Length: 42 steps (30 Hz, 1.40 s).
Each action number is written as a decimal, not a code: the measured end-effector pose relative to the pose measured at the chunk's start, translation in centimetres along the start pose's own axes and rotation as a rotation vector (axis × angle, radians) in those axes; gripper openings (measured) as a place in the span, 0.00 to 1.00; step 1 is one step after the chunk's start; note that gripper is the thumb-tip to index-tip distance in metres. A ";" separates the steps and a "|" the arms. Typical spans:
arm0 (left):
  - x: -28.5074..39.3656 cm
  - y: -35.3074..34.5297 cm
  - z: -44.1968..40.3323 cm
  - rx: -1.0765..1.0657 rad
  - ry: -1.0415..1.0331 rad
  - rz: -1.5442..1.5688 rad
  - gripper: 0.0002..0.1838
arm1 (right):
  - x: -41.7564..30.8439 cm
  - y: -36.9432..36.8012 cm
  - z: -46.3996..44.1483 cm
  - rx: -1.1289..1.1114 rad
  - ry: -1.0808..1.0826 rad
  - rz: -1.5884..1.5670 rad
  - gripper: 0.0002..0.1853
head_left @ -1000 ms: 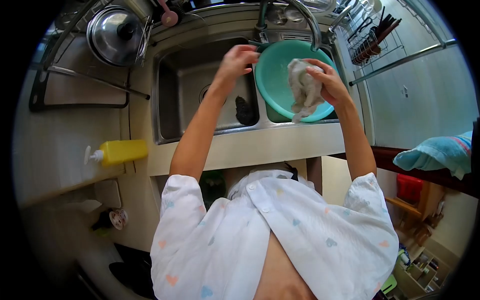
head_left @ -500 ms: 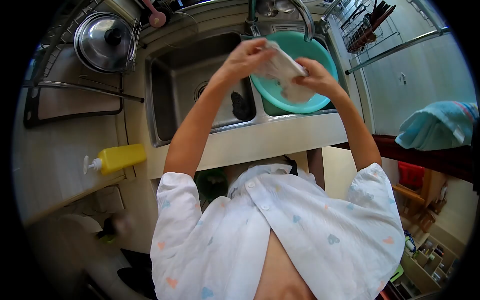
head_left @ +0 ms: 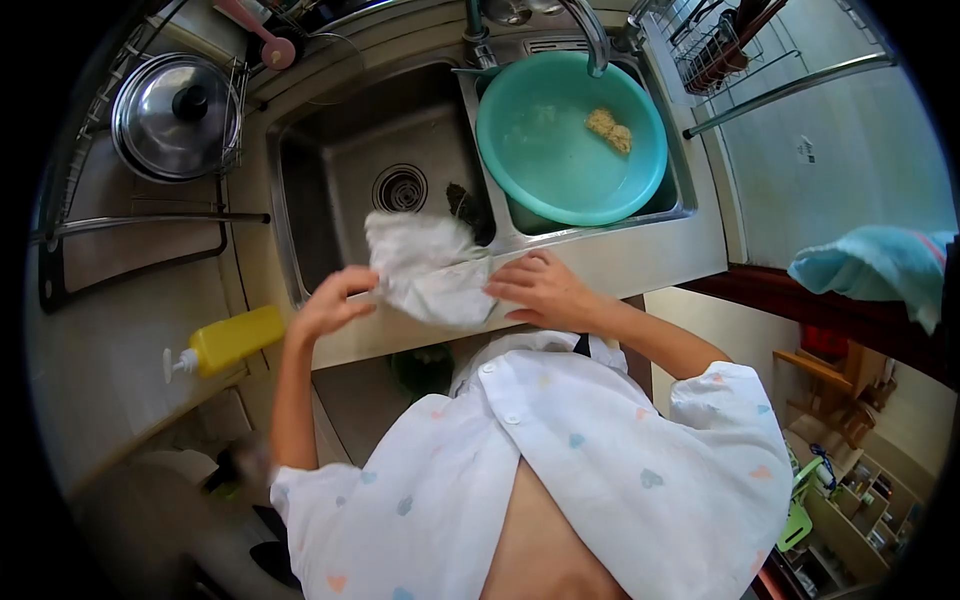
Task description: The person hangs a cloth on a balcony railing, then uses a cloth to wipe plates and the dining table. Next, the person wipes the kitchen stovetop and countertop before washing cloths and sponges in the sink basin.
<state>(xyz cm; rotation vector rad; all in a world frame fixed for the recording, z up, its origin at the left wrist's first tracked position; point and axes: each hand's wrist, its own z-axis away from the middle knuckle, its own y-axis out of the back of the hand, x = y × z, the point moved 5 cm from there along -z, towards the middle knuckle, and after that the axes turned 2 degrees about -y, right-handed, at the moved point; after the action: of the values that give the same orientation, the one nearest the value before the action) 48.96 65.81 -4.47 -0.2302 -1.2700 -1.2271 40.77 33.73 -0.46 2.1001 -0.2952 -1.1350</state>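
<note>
A white cloth (head_left: 435, 275), blurred in its upper part, spans the gap between my hands above the sink's front edge. My left hand (head_left: 338, 302) is closed on its left side, the fingertips pinching the edge. At the opposite side, my right hand (head_left: 545, 288) grips the cloth with its fingers bent. Behind the cloth is the left sink basin (head_left: 330, 140), with a dark scrubber-like clump (head_left: 462, 203) near its drain. A turquoise plastic basin (head_left: 540, 185) of water sits in the right sink bowl, and a tan sponge-like piece (head_left: 609, 130) lies in it.
The faucet (head_left: 592, 45) reaches over the turquoise basin. On the left counter stand a lidded steel pot (head_left: 165, 115) on a rack and a yellow pump bottle (head_left: 235, 340) lying on its side. A blue towel (head_left: 870, 265) hangs at the right.
Both hands have come down and toward me, carrying the white cloth from above the turquoise basin to the sink's front edge. The tan piece in the basin now shows.
</note>
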 end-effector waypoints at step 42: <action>-4.6 -0.4 -11.3 0.893 0.506 0.155 0.14 | 22.9 14.0 12.1 0.733 -0.974 -0.149 0.33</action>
<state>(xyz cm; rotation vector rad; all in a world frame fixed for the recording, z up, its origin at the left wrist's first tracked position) 56.20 60.10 -12.48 0.5857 -1.1972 -0.4485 46.29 6.31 -9.63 1.9602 -1.1586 -2.3605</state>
